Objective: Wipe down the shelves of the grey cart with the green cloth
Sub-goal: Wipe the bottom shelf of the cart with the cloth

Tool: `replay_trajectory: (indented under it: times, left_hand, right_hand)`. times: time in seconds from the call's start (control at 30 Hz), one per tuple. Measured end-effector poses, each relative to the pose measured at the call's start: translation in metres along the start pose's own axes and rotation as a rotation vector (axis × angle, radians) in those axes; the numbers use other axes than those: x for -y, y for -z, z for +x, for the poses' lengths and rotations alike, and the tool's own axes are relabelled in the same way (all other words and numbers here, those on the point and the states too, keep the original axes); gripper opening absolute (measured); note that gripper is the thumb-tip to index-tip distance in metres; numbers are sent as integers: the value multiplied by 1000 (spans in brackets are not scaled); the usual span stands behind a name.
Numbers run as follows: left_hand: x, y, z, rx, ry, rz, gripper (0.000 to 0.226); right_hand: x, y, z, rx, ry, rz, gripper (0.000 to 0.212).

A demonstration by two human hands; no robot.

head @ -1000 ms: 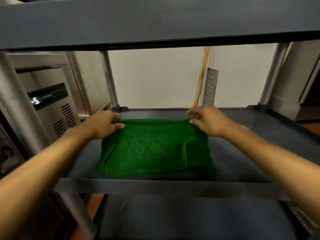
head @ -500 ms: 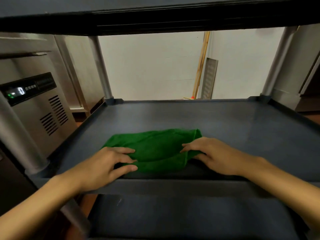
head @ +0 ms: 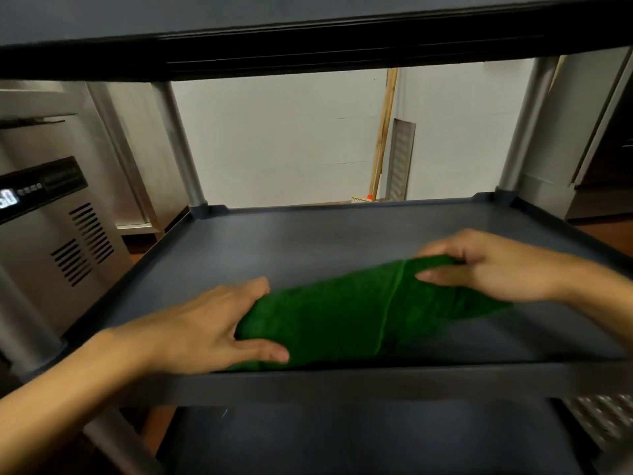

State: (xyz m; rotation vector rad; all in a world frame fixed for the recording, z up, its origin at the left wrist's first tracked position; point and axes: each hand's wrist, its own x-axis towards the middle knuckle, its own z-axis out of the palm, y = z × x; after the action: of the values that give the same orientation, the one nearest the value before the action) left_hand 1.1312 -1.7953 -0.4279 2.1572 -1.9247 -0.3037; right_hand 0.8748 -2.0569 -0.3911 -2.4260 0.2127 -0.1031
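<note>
We look between the shelves of the grey cart [head: 342, 382], and the green cloth [head: 342, 317] lies on the middle shelf [head: 308, 248], in the lower centre of the frame, close to the shelf's front lip. The cloth is a long folded strip running at a slant from lower left to right of centre, with a paler hem line crossing it; its edges are blurred. Our left hand [head: 205, 327], at lower left, holds the cloth's left end: the thumb lies along the near edge and the fingers reach over the far edge, with the fabric tucked into the gap between them. Our right hand [head: 493, 269], at the right of the frame, pinches the cloth's far right end, with its fingers curled over the top of the fabric and the thumb pressed against it from the near side. The dark underside of the top shelf [head: 308, 36] fills the upper frame, and the bottom shelf [head: 342, 440] shows along the lower edge. At the left stands a steel appliance [head: 75, 241] with vent slots and a lit display. In the background, above centre, a wooden broom handle [head: 385, 132] leans against a pale wall [head: 274, 138], beside a metal grille [head: 401, 159].
</note>
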Motion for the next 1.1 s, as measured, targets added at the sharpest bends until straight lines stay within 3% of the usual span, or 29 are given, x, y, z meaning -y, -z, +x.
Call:
replay_trajectory:
  times: [0.17,0.3,0.5,0.57,0.63,0.7,0.8,0.9,1.1]
  left_hand:
    - [12,40,81,-190,34,-19,28]
    - [28,74,163,-246,164,104,31]
    - [37,80,276,-644,211,302,29]
    - [32,60,303,-696,229,402,24]
    - [28,32,318,-580,233,454,27]
    - [29,-3,326,-340,158,424,40]
    - [41,-38,322,-181,87,304,49]
    - [55,-39,316,-170,99,293,54]
    - [47,-35,300,-115,142,293,33]
  right_hand:
    - [-25,47,46,-183,-164,-15,16]
    - [-51,86,100,-378,-225,-153,14]
    - [-100,137,168,-818,-246,-412,40]
    - [-122,137,178,-870,-249,-457,42]
    - [-142,121,177,-771,-307,-537,40]
    - [-166,90,170,-495,-373,-638,41]
    - [-192,53,162,-161,-403,-612,68]
    - [-201,53,164,-182,-395,-561,71]
    - [-196,53,153,-170,-383,-503,67]
